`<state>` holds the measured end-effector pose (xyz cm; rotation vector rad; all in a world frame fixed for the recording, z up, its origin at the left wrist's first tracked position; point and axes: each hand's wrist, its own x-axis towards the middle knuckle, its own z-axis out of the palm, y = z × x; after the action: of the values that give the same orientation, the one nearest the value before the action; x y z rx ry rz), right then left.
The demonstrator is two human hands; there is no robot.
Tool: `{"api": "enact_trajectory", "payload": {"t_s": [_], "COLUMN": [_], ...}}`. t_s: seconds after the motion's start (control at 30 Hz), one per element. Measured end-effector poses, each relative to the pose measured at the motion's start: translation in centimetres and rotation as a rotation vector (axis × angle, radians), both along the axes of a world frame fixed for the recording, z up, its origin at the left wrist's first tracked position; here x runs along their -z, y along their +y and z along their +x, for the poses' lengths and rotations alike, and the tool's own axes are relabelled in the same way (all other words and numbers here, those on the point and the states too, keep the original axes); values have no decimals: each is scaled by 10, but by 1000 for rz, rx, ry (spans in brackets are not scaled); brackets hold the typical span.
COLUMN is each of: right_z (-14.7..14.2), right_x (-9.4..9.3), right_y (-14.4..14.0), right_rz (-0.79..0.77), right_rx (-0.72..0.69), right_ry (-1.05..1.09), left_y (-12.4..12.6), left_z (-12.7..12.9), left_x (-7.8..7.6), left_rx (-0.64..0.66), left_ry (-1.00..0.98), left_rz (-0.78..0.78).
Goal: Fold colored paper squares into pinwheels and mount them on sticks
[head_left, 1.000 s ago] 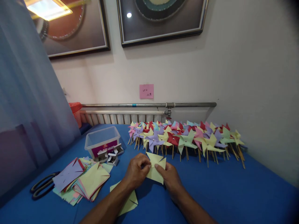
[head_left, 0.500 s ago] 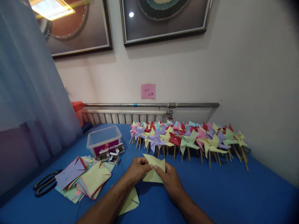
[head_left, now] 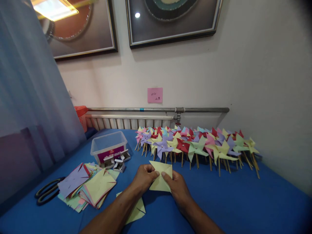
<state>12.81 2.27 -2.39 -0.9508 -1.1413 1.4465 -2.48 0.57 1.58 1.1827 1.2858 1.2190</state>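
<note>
A pale yellow paper square with its flaps folded toward the middle is held just above the blue table. My left hand pinches its left side and my right hand pinches its centre and right side. Behind the hands lies a long row of finished paper pinwheels on wooden sticks, in yellow, green, red, purple and pink. Another yellow cut square lies under my left forearm.
A stack of coloured cut paper squares lies at the left, with black scissors beside it. A clear plastic box and small open pin boxes stand behind the stack. A radiator and pipe run along the wall.
The camera has shifted slightly. My hands have lowered the yellow paper a little and kept folding its flaps toward the centre.
</note>
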Motion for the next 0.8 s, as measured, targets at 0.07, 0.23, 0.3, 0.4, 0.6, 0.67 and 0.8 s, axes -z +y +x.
{"api": "enact_trajectory", "payload": {"t_s": [0.07, 0.23, 0.3, 0.4, 0.6, 0.67, 0.8], "right_z": [0, 0, 0, -1, 0, 0, 1], "right_x": [0, -1, 0, 4, -4, -13, -34], "right_y": [0, -1, 0, 2, -3, -8, -19], "right_rz": [-6, 1, -1, 0, -19, -41, -109], "right_rx": [-15, -50, -49, -36, -37, -31, -34], "right_ry": [19, 13, 0, -15, 16, 73, 205], "left_y": [0, -1, -1, -2, -3, -2, -2], "left_z": [0, 0, 1, 2, 1, 1, 1], "left_x": [-2, -7, -7, -7, -9, -8, -4], "left_rx": [-11, -18, -21, -21, -32, -37, -12], "left_ry": [11, 26, 26, 18, 73, 90, 98], "left_rz": [-2, -23, -24, -20, -7, 3, 16]}}
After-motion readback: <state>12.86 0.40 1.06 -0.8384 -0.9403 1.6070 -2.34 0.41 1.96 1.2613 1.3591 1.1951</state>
